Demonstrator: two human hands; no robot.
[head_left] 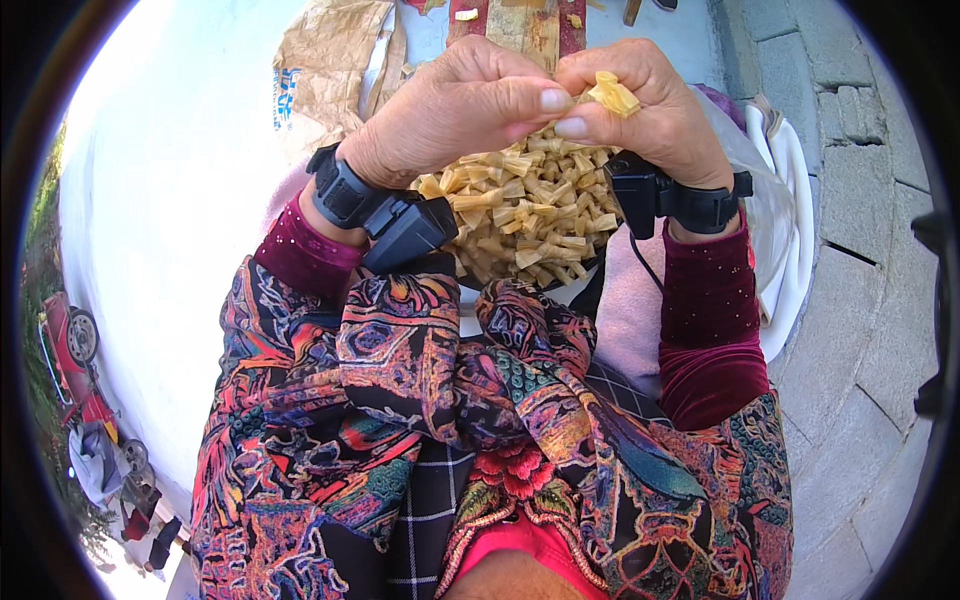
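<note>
Above a heap of pale-yellow knotted strips (540,210), which look like tofu-skin knots, my two hands meet fingertip to fingertip. My right hand (640,100) is closed, pinching a yellow knotted strip (614,94) whose flared end sticks out over the thumb. Thumb and forefinger of my left hand (480,105) are pressed together at the strip's other side, so that end is hidden. The heap fills a dark-rimmed container between my forearms, just below the hands. Each wrist carries a black strapped device.
A crumpled brown paper sack (325,75) lies at the far left of the heap. Beyond my hands is a worn wooden board (528,30) with red edges. White plastic sheeting (785,210) hangs at the right, beside grey paving (850,330). A red wheeled cart (75,350) stands far left.
</note>
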